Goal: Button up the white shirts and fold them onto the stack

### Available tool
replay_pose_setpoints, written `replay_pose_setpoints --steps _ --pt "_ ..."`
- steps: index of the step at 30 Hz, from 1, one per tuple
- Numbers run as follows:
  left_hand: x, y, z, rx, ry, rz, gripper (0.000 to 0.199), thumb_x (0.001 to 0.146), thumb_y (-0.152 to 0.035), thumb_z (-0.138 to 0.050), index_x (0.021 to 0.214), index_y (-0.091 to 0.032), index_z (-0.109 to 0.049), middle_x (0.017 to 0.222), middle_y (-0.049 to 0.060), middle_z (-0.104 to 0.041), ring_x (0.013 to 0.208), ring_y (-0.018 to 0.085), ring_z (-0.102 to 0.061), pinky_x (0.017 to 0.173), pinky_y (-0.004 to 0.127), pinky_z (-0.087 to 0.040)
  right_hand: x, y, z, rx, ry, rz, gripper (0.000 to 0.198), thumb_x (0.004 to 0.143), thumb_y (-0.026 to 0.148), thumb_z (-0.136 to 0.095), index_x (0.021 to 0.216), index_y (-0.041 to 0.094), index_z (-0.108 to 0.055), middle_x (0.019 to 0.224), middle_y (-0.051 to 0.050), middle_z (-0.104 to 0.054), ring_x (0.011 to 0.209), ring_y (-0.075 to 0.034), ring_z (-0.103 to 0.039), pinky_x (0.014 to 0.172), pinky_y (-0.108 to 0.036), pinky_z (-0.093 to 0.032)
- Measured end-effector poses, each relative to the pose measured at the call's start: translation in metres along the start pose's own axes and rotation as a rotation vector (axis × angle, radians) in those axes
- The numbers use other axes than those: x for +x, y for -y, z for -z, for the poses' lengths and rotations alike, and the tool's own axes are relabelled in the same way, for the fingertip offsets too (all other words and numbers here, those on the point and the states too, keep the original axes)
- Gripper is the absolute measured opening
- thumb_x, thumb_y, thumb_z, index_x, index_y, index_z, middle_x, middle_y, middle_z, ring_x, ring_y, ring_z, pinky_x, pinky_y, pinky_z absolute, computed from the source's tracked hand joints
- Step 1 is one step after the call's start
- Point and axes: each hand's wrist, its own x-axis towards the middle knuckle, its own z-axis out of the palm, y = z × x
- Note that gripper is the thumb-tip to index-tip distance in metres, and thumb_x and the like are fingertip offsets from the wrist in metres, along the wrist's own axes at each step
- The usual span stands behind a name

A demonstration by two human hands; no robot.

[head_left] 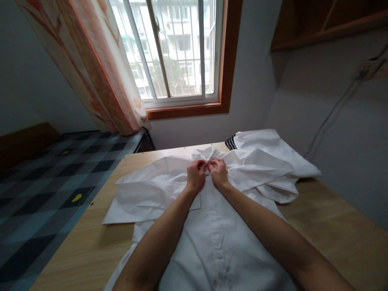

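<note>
A white short-sleeved shirt [212, 226] lies front side up, its collar toward the window and its sleeves spread to both sides. Just below the collar [206, 152], my left hand [196, 173] pinches the shirt's front edge. My right hand [218, 169] is closed on the same spot from the other side, and the fingertips of both hands meet there. Whatever button lies between the fingers is hidden. Down the middle runs the button placket [217, 242], somewhat wrinkled. A chest pocket [195, 203] shows partly beside my left forearm.
The shirt rests on a light wooden table [118, 242]. Folded white cloth [266, 141] with a black-and-white striped piece [230, 142] lies at the back right. A bed with a checked cover [66, 178] stands left; the window [178, 52] and curtain [91, 60] are behind.
</note>
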Motion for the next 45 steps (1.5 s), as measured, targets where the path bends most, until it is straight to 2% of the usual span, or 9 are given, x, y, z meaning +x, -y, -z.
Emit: replay_pose_setpoints --steps 10,14,17,21,26,29,32,37,45 --pt "-0.008 -0.002 0.0 0.084 0.108 -0.237 0.021 0.086 -0.013 -0.056 0.095 -0.019 -0.075 0.097 0.007 -0.073 0.089 0.017 -0.067 0.086 0.03 -0.052 0.011 -0.02 -0.011 0.217 -0.009 -0.075 0.022 0.078 0.03 -0.054 0.091 0.019 -0.068 0.102 -0.006 -0.066 0.098 -0.022 -0.061 0.093 -0.035 -0.046" --pt "-0.003 0.009 -0.003 -0.094 0.132 -0.033 0.028 0.083 -0.012 -0.055 0.105 -0.019 -0.072 0.103 0.008 -0.073 0.094 0.019 -0.068 0.09 0.033 -0.051 0.011 -0.02 -0.009 0.199 0.052 -0.016 0.031 0.078 0.026 -0.05 0.102 0.019 -0.069 0.11 -0.007 -0.067 0.102 -0.021 -0.062 0.094 -0.035 -0.047" --pt "0.004 0.016 -0.002 -0.225 0.067 0.122 0.039 0.08 -0.009 -0.052 0.115 -0.018 -0.065 0.101 0.008 -0.073 0.09 0.018 -0.069 0.087 0.032 -0.052 0.01 -0.019 -0.004 0.108 0.076 0.064 0.042 0.077 0.02 -0.048 0.116 0.019 -0.065 0.119 -0.008 -0.066 0.11 -0.02 -0.06 0.099 -0.036 -0.044" --pt "0.006 0.017 0.009 0.039 0.008 0.123 0.033 0.077 -0.006 -0.049 0.101 -0.017 -0.068 0.086 0.006 -0.072 0.076 0.017 -0.066 0.078 0.029 -0.049 0.013 -0.02 0.004 -0.033 0.035 0.131 0.042 0.075 0.014 -0.046 0.112 0.017 -0.065 0.113 -0.01 -0.067 0.107 -0.021 -0.059 0.098 -0.036 -0.045" --pt "-0.003 0.003 0.02 0.409 0.295 0.08 0.021 0.078 -0.009 -0.05 0.081 -0.017 -0.07 0.079 0.007 -0.07 0.077 0.021 -0.063 0.077 0.031 -0.045 0.014 -0.015 0.004 -0.273 0.135 0.12 0.029 0.075 0.011 -0.049 0.094 0.018 -0.068 0.103 -0.009 -0.068 0.101 -0.023 -0.059 0.094 -0.035 -0.043" --pt "-0.015 -0.011 0.027 0.595 0.401 0.025 0.017 0.082 -0.026 -0.057 0.087 -0.017 -0.071 0.089 0.01 -0.07 0.087 0.025 -0.062 0.081 0.034 -0.044 0.01 -0.008 0.0 -0.46 0.228 0.135 0.031 0.079 0.011 -0.05 0.103 0.019 -0.067 0.11 -0.009 -0.066 0.105 -0.025 -0.057 0.092 -0.038 -0.041" --pt "-0.033 -0.021 0.036 0.79 0.456 -0.055 0.037 0.078 -0.048 -0.065 0.098 -0.018 -0.069 0.107 0.013 -0.066 0.103 0.031 -0.057 0.089 0.04 -0.042 0.007 -0.004 -0.002 -0.598 0.234 0.149 0.031 0.085 0.014 -0.048 0.111 0.019 -0.064 0.113 -0.012 -0.064 0.108 -0.028 -0.055 0.089 -0.039 -0.04" --pt "-0.051 -0.016 0.052 0.868 0.525 -0.143 0.047 0.085 -0.055 -0.055 0.121 -0.025 -0.06 0.134 0.01 -0.056 0.125 0.031 -0.045 0.102 0.045 -0.034 0.011 -0.004 -0.007 -0.693 0.332 0.2 0.027 0.089 0.012 -0.041 0.105 0.017 -0.063 0.106 -0.015 -0.065 0.1 -0.028 -0.057 0.085 -0.038 -0.038" --pt "-0.015 0.015 0.066 0.857 0.634 -0.069 0.064 0.086 -0.061 -0.047 0.139 -0.025 -0.049 0.151 0.009 -0.04 0.141 0.031 -0.031 0.114 0.044 -0.022 0.037 0.012 -0.029 -0.598 0.261 0.368 0.03 0.093 0.011 -0.036 0.103 0.016 -0.063 0.108 -0.013 -0.064 0.106 -0.026 -0.051 0.091 -0.039 -0.032"
